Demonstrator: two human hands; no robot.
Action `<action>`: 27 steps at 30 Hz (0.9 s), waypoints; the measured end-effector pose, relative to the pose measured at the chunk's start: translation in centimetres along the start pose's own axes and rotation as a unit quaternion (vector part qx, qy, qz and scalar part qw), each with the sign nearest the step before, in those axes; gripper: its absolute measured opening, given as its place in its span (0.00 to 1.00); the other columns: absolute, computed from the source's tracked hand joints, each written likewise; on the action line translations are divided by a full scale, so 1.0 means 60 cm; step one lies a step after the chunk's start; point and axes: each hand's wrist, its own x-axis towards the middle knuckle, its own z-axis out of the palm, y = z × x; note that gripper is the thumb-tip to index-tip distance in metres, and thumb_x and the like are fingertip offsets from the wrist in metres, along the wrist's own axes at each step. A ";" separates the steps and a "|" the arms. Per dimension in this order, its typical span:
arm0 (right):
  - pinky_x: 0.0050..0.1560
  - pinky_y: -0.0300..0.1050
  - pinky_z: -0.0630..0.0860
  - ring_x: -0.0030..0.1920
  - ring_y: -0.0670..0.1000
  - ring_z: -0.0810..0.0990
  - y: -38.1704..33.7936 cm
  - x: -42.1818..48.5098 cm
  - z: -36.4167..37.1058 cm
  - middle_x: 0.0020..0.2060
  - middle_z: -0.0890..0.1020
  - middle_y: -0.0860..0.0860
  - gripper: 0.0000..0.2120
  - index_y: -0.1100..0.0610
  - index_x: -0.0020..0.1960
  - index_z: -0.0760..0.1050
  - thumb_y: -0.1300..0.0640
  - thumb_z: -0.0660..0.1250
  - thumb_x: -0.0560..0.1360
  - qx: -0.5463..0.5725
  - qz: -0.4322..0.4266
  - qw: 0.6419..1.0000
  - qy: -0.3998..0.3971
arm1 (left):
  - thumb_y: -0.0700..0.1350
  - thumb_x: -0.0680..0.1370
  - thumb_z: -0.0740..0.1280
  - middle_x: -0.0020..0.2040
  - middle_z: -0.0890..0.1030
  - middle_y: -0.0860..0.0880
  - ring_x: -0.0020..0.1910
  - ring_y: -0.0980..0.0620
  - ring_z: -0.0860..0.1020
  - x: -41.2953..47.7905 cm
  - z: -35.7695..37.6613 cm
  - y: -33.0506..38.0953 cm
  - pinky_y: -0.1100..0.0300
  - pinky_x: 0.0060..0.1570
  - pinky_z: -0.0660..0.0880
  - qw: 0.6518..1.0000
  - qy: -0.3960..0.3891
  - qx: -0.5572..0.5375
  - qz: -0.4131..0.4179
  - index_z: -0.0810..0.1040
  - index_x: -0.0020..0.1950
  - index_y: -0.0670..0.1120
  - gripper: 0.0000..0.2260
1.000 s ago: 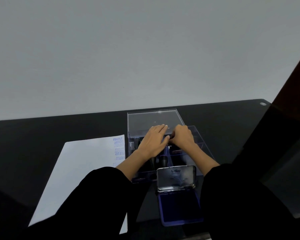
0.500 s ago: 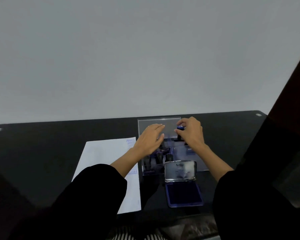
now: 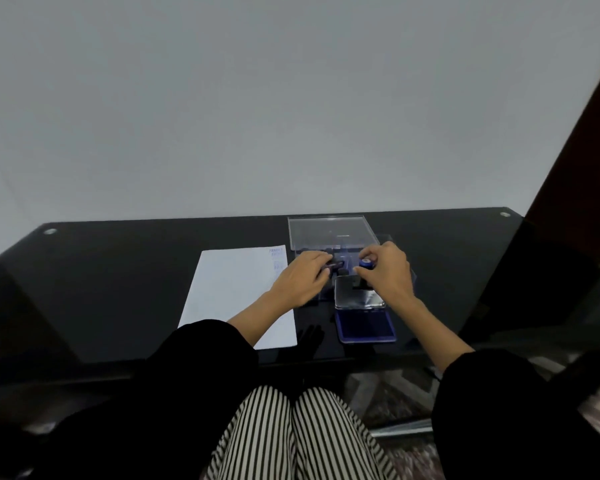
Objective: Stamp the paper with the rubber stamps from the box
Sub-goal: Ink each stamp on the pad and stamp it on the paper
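Bottom centre of the frame: striped trousers, flanked by two black sleeves that reach forward over the near edge of a glossy black counter.

Lower centre, on the counter: an ink pad lies open with its blue surface exposed. Its metal lid is hinged up at the far edge. Left of it, well apart from the pad, the paper lies flat. Blue imprints are stacked in its far right corner; the text is too small to read.

Centre: the clear box stands just beyond the ink pad, to the right of the paper, and is largely covered by both hands. The left hand reaches over the box's left side, fingers bent downward, tips touching a dark stamp. Whether they grasp it cannot be told. The right hand is over the box's right side, thumb and forefinger pinching a blue-capped stamp, which is upright. Further dark stamps sit in the box between the hands, indistinct.

Beyond the hands: a clear lid lies flat, touching or overlapping the box's far side.

Far corners of the counter: one metal stud at left, another at right. Behind it, a plain grey wall.
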 end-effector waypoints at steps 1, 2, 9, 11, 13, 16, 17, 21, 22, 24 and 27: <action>0.50 0.45 0.76 0.50 0.54 0.80 0.003 -0.013 0.004 0.52 0.78 0.56 0.10 0.58 0.50 0.80 0.57 0.74 0.70 -0.004 -0.001 1.000 -0.005 | 0.42 0.81 0.56 0.69 0.71 0.45 0.69 0.49 0.66 -0.010 0.007 0.001 0.62 0.67 0.60 1.000 -0.002 -0.003 -0.002 0.67 0.70 0.41 0.17; 0.50 0.45 0.75 0.51 0.54 0.80 0.006 -0.024 0.008 0.52 0.78 0.56 0.10 0.58 0.50 0.80 0.57 0.73 0.70 -0.010 0.000 1.000 -0.011 | 0.42 0.81 0.56 0.69 0.71 0.45 0.69 0.49 0.66 -0.020 0.014 0.001 0.61 0.67 0.60 1.000 -0.002 -0.006 -0.003 0.68 0.69 0.41 0.17; 0.52 0.46 0.75 0.52 0.55 0.78 0.035 -0.082 0.042 0.54 0.74 0.56 0.10 0.57 0.52 0.79 0.58 0.72 0.71 -0.013 0.015 0.999 -0.040 | 0.40 0.80 0.57 0.65 0.74 0.44 0.66 0.48 0.70 -0.080 0.071 -0.006 0.62 0.65 0.63 0.999 -0.006 -0.036 -0.011 0.72 0.66 0.41 0.15; 0.53 0.48 0.77 0.51 0.56 0.77 0.042 -0.091 0.052 0.54 0.72 0.56 0.09 0.58 0.51 0.78 0.59 0.71 0.72 -0.006 0.013 0.999 -0.046 | 0.41 0.80 0.57 0.67 0.73 0.44 0.67 0.48 0.69 -0.090 0.086 -0.010 0.61 0.66 0.62 0.999 -0.021 -0.034 -0.024 0.70 0.67 0.41 0.16; 0.52 0.49 0.77 0.50 0.56 0.77 0.047 -0.094 0.060 0.54 0.71 0.56 0.06 0.58 0.50 0.76 0.59 0.69 0.73 -0.012 0.004 0.999 -0.046 | 0.41 0.81 0.57 0.69 0.71 0.44 0.69 0.49 0.67 -0.095 0.099 -0.015 0.61 0.68 0.60 0.999 -0.031 -0.025 -0.034 0.68 0.70 0.41 0.17; 0.49 0.48 0.76 0.48 0.57 0.76 0.051 -0.092 0.073 0.53 0.70 0.57 0.04 0.60 0.50 0.73 0.60 0.64 0.76 -0.040 -0.027 0.998 -0.045 | 0.43 0.81 0.56 0.73 0.66 0.44 0.73 0.49 0.62 -0.097 0.114 -0.022 0.61 0.71 0.56 0.998 -0.039 -0.017 -0.052 0.64 0.72 0.41 0.20; 0.47 0.48 0.75 0.48 0.57 0.76 0.052 -0.091 0.078 0.52 0.71 0.57 0.04 0.61 0.50 0.72 0.60 0.62 0.77 -0.049 -0.037 0.997 -0.043 | 0.43 0.81 0.56 0.73 0.65 0.44 0.73 0.49 0.61 -0.097 0.119 -0.024 0.61 0.72 0.55 0.998 -0.041 -0.015 -0.054 0.63 0.73 0.41 0.20; 0.42 0.44 0.68 0.50 0.56 0.74 0.057 -0.096 0.097 0.51 0.73 0.58 0.07 0.62 0.51 0.69 0.58 0.57 0.80 -0.077 -0.064 0.995 -0.017 | 0.44 0.82 0.55 0.75 0.62 0.45 0.75 0.49 0.58 -0.095 0.138 -0.030 0.60 0.73 0.52 0.998 -0.039 -0.006 -0.046 0.60 0.74 0.41 0.21; 0.41 0.44 0.68 0.50 0.56 0.74 0.059 -0.097 0.100 0.51 0.74 0.57 0.08 0.62 0.51 0.69 0.57 0.56 0.80 -0.086 -0.067 0.994 -0.004 | 0.44 0.82 0.55 0.75 0.62 0.45 0.75 0.49 0.57 -0.093 0.143 -0.032 0.59 0.74 0.52 0.998 -0.037 -0.005 -0.044 0.60 0.74 0.41 0.21; 0.40 0.45 0.69 0.50 0.56 0.74 0.063 -0.097 0.105 0.50 0.75 0.57 0.09 0.61 0.51 0.70 0.56 0.55 0.81 -0.105 -0.079 0.991 0.020 | 0.44 0.82 0.55 0.75 0.62 0.45 0.76 0.49 0.57 -0.092 0.151 -0.035 0.58 0.74 0.52 0.999 -0.032 -0.003 -0.041 0.61 0.74 0.41 0.20; 0.38 0.47 0.72 0.47 0.57 0.76 0.069 -0.094 0.111 0.46 0.78 0.57 0.09 0.62 0.49 0.71 0.57 0.56 0.80 -0.120 -0.102 0.987 0.043 | 0.45 0.82 0.54 0.75 0.63 0.45 0.75 0.49 0.57 -0.091 0.157 -0.037 0.58 0.74 0.53 0.999 -0.019 -0.003 -0.039 0.62 0.73 0.42 0.20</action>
